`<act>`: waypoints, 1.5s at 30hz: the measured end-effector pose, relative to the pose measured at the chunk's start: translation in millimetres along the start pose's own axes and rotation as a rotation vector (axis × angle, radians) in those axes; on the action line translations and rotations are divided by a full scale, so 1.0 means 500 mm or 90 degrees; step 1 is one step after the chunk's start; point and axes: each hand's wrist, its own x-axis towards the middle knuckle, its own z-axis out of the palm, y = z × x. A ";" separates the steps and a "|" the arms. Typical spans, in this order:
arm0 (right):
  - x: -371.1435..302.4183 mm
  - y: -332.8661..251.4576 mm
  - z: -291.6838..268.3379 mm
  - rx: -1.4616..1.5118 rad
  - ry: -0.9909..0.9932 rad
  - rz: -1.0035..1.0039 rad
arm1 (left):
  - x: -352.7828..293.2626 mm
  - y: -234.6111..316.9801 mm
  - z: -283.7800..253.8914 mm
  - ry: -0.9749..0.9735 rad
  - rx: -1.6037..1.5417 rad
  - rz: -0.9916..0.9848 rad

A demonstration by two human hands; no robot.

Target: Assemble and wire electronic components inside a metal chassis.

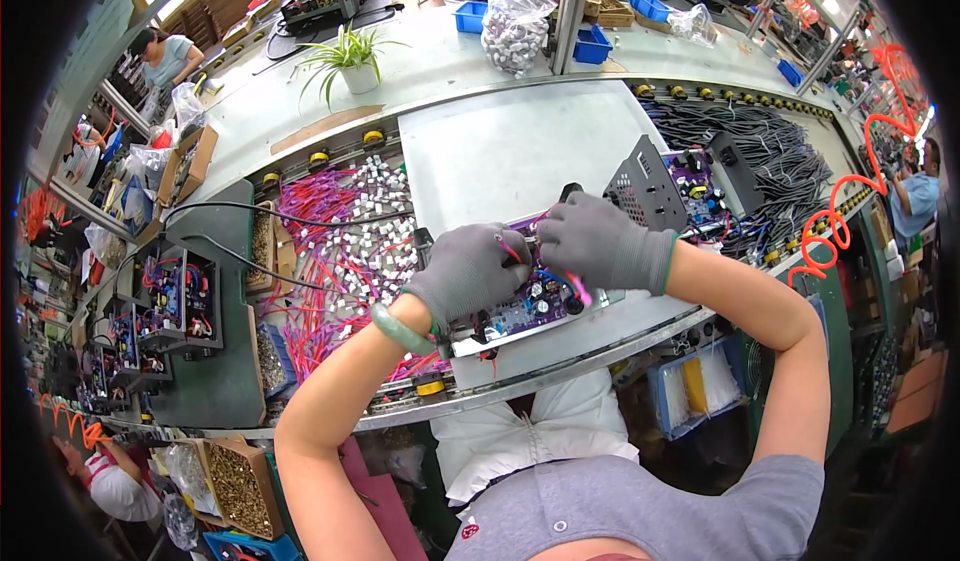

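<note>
An open metal chassis with a purple circuit board [520,311] lies in front of me on the bench. My left hand [468,276], in a grey glove, is closed over the chassis's left part, with a red wire [511,249] at its fingertips. Also gloved in grey, my right hand [605,243] is bent over the far side of the board, fingers closed; what they grip is hidden. A blurred pink wire [580,291] hangs below the right hand. To the right stands a second open chassis [690,186] with a perforated dark panel.
Left of the work lie many red and purple wires with white connectors [350,221]. Black cables [770,156] are heaped at the right. A white board [510,141] lies behind the chassis. A potted plant [358,71] stands farther back; an orange coiled hose [825,231] hangs at right.
</note>
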 end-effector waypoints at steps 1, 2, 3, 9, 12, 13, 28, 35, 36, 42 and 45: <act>0.003 -0.006 0.002 -0.031 0.007 -0.012 | 0.002 -0.002 0.003 -0.001 0.003 0.001; 0.009 -0.011 0.003 -0.028 0.010 -0.008 | 0.003 -0.005 0.006 -0.006 0.006 0.003; 0.019 -0.017 0.005 -0.017 -0.003 -0.015 | 0.003 -0.009 0.009 0.012 0.008 0.011; 0.012 -0.008 0.001 0.024 -0.044 0.023 | -0.001 0.001 -0.002 0.021 0.011 0.033; 0.037 -0.018 -0.009 -0.014 -0.078 0.004 | 0.004 0.001 0.002 0.020 0.030 0.008; 0.041 -0.024 0.016 -0.030 -0.070 -0.004 | 0.004 -0.003 0.004 0.020 0.037 0.007; -0.007 -0.025 0.030 0.470 0.354 0.163 | 0.008 0.000 -0.013 0.030 -0.067 -0.054; -0.003 -0.018 0.032 0.485 0.360 0.166 | 0.019 -0.009 -0.019 -0.025 -0.148 -0.126; -0.004 -0.018 0.030 0.486 0.358 0.160 | 0.019 -0.006 -0.021 -0.029 -0.179 -0.136; -0.008 -0.017 0.032 0.517 0.373 0.163 | 0.016 0.005 -0.023 -0.045 -0.121 -0.121; -0.006 -0.019 0.031 0.496 0.369 0.179 | 0.019 0.008 -0.018 -0.050 -0.102 -0.109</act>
